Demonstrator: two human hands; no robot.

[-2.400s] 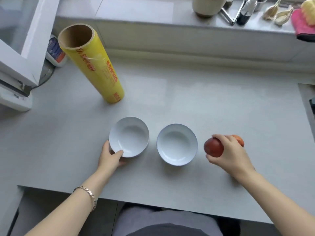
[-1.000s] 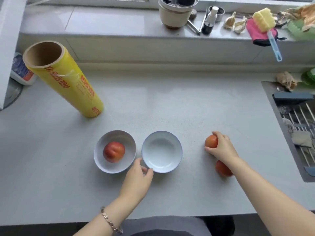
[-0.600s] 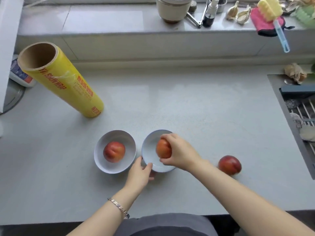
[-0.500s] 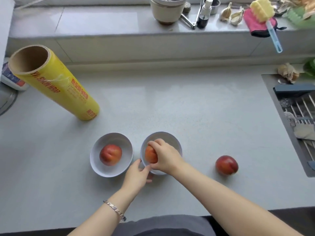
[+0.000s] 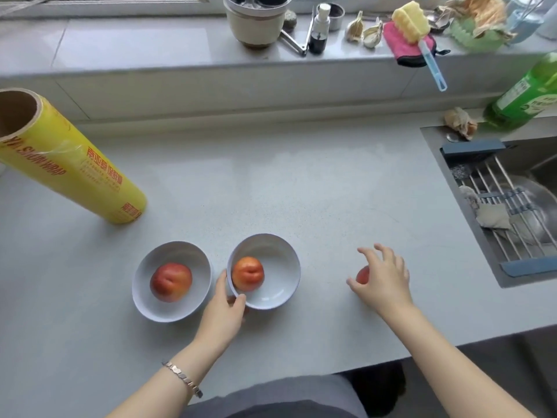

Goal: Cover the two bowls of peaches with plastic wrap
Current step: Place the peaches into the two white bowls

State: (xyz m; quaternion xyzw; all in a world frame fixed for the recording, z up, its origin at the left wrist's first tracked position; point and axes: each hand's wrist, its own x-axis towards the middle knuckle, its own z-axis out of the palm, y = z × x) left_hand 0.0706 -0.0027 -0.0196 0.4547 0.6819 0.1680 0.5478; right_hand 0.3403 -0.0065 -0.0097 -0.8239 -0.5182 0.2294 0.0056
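Our left hand (image 5: 223, 312) is clamped on the white round bowl (image 5: 281, 267) on the pale grey speckled worktop (image 5: 271, 191), thumb hooked over its near rim and fingers (image 5: 222, 282) laid up its outer wall. Our right hand (image 5: 384, 279) hangs to the right of that bowl, fingers spread and curved over a loose red-orange peach (image 5: 362, 274); we judge that it has not yet closed on the fruit. Inside the bowl an orange-red peach (image 5: 247, 273) sits against the left wall, leaving the right half bare. Just left of the bowl stands a second white round bowl (image 5: 180, 310) with a darker red peach (image 5: 171, 282) at its middle, and our left fingers fill the gap between the two. Well behind and to the left of the bowl lies the yellow roll of plastic wrap (image 5: 69, 167), on its side and untouched, so we take it that wrapping has not begun and the step in hand is getting the loose peach into a bowl. To do that well we would close the fingers round the widest part of the fruit with light pressure, since a ripe peach bruises easily, lift it clear over the rim rather than roll it, and set it down in the bare right half. The left hand should hold the bowl firm on the smooth worktop, and the fruit ought to sit below the rim so the film stretches flat.
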